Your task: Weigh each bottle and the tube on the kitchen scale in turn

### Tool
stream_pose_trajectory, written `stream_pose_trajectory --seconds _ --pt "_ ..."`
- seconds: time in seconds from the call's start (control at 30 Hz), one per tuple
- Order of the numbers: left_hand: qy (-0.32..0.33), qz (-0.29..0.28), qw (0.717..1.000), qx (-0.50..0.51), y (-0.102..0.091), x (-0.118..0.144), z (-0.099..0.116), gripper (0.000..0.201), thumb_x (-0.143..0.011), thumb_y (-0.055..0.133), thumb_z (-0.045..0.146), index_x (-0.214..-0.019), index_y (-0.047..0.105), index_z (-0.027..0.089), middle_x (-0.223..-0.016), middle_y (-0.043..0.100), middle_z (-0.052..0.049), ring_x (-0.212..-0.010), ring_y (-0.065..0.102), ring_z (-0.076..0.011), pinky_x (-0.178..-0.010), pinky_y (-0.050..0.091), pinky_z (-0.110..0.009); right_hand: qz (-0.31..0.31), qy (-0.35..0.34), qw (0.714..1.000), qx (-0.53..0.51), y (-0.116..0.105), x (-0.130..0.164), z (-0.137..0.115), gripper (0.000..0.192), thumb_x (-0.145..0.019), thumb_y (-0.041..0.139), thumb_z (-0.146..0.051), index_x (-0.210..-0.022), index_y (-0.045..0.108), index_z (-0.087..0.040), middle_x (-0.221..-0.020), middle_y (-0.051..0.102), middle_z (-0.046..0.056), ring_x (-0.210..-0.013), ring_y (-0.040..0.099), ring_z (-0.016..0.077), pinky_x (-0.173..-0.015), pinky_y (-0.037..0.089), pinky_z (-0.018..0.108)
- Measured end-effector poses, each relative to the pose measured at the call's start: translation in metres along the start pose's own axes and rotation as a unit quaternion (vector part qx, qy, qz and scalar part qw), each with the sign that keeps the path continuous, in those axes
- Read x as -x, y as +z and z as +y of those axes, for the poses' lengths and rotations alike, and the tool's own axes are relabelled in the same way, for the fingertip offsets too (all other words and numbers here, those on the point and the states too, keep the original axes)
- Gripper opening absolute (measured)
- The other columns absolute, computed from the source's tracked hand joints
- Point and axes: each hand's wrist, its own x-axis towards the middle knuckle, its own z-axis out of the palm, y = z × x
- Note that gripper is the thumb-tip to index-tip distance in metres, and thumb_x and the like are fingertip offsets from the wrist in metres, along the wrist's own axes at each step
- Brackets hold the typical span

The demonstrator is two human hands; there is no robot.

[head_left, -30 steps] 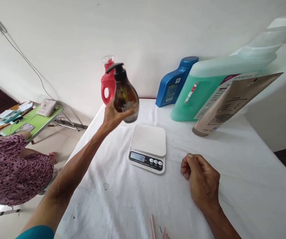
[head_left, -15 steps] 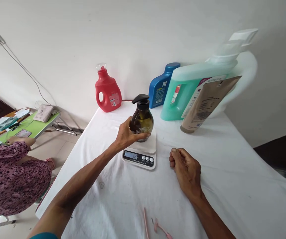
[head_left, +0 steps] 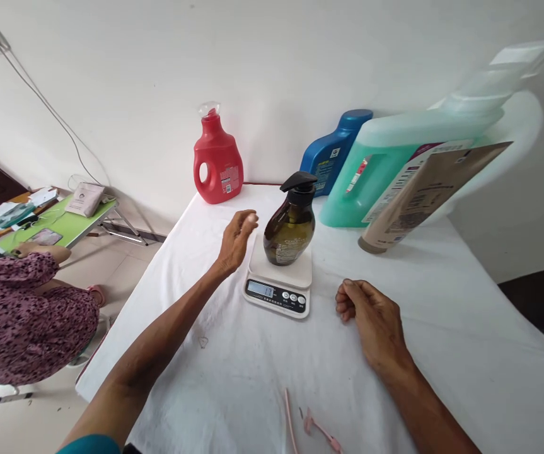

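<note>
On the scale (head_left: 281, 271) the pump bottle (head_left: 290, 230) stands upright, spout leftward toward the open, empty left hand (head_left: 235, 239).

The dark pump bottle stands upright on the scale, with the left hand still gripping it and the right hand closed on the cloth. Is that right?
Not quite. In the head view the left hand is open and apart from the pump bottle, just left of it. The rest holds: the bottle stands upright on the scale, and the right hand rests closed on the white cloth.
</note>
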Motion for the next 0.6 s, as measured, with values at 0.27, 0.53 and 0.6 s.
stream_pose_trajectory --seconds 0.27,0.53,0.6 --pt "-0.060 0.130 0.990 0.009 -0.012 0.014 -0.053 0.073 -0.093 0.033 0.085 -0.100 0.063 0.018 -0.093 0.070 -0.010 -0.079 0.069 -0.0182 -0.070 0.056 -0.032 0.053 -0.035 0.995 -0.074 0.019 -0.024 -0.010 0.034 -0.077 0.075 -0.052 -0.066 0.062 -0.022 -0.062 0.060 0.000 -0.052 0.055 0.0142 -0.043 0.045 0.025" --pt "-0.069 0.080 0.994 0.027 -0.019 0.021 -0.048 0.070 -0.095 0.038 0.082 -0.096 0.066 0.018 -0.085 0.067 -0.006 -0.067 0.067 -0.0152 -0.063 0.051 -0.029 0.041 -0.083 0.996 0.020 0.024 -0.026 0.008 0.036 -0.090 0.068 -0.051 -0.071 0.063 -0.021 -0.067 0.063 0.001 -0.055 0.056 0.0136 -0.048 0.047 0.025" --pt "-0.064 0.068 0.995 0.033 -0.018 0.020 -0.048 0.067 -0.095 0.040 0.080 -0.095 0.066 0.018 -0.085 0.067 -0.005 -0.066 0.066 -0.0146 -0.062 0.050 -0.029 0.035 -0.084 0.996 0.024 0.023 -0.025 0.008 0.036 -0.091 0.067 -0.052 -0.072 0.062 -0.021 -0.067 0.063 0.001 -0.055 0.056 0.0137 -0.048 0.047 0.024"
